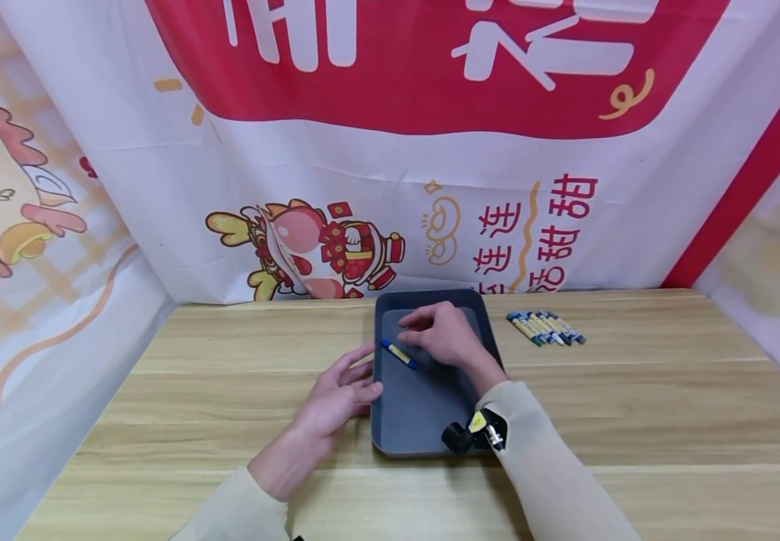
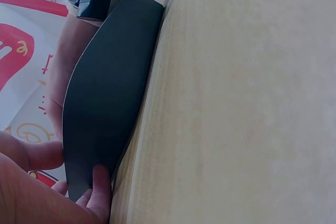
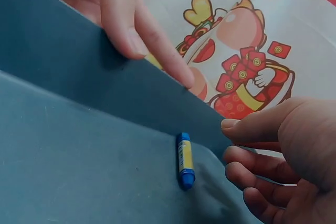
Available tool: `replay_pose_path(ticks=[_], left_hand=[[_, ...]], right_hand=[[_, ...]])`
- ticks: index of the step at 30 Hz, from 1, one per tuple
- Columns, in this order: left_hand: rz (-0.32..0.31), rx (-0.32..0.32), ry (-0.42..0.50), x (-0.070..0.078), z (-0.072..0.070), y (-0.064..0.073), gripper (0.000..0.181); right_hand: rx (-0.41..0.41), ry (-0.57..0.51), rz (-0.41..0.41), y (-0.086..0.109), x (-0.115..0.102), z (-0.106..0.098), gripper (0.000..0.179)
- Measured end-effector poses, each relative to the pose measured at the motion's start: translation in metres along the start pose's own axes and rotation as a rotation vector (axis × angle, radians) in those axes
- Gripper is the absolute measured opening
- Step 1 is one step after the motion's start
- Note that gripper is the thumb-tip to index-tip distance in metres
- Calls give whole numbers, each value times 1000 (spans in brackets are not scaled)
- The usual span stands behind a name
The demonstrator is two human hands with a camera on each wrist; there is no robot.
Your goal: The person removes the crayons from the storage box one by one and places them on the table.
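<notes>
A blue crayon [image 1: 399,355] with a yellow label lies on the floor of a dark grey tray [image 1: 406,421], close to its left wall. Over the tray's far half, my right hand [image 1: 445,334] hovers with loosely bent fingers and holds nothing. In the right wrist view its fingertips are beside the crayon [image 3: 186,161], apart from it. My left hand [image 1: 343,387] holds the tray's left wall, thumb over the rim and other fingers against the outside. The left wrist view shows those fingers [image 2: 100,187] low on the outer wall [image 2: 113,77].
Several crayons [image 1: 545,328] with yellow labels lie side by side on the wooden table [image 1: 633,391], right of the tray. A printed cloth [image 1: 336,165] hangs behind the table's back edge. A small black camera [image 1: 458,436] sits at my right wrist, over the tray's near right corner.
</notes>
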State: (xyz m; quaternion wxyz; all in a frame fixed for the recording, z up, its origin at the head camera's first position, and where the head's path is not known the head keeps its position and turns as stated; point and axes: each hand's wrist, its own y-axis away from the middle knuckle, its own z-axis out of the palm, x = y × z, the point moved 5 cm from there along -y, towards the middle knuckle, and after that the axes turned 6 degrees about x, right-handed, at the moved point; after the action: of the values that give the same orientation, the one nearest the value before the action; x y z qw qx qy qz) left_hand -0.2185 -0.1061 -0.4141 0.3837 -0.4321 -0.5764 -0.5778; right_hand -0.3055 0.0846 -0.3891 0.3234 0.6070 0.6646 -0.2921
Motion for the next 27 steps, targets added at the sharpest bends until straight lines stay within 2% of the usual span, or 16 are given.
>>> replay_pose_path(ticks=[15,27], left_hand=[[0,-3,4,0,0,0,61],[-5,-3,4,-2,0,-1,61]], right_hand=[[-59,62,27,0,1,11,27],[-87,64,43,0,5,14,24]])
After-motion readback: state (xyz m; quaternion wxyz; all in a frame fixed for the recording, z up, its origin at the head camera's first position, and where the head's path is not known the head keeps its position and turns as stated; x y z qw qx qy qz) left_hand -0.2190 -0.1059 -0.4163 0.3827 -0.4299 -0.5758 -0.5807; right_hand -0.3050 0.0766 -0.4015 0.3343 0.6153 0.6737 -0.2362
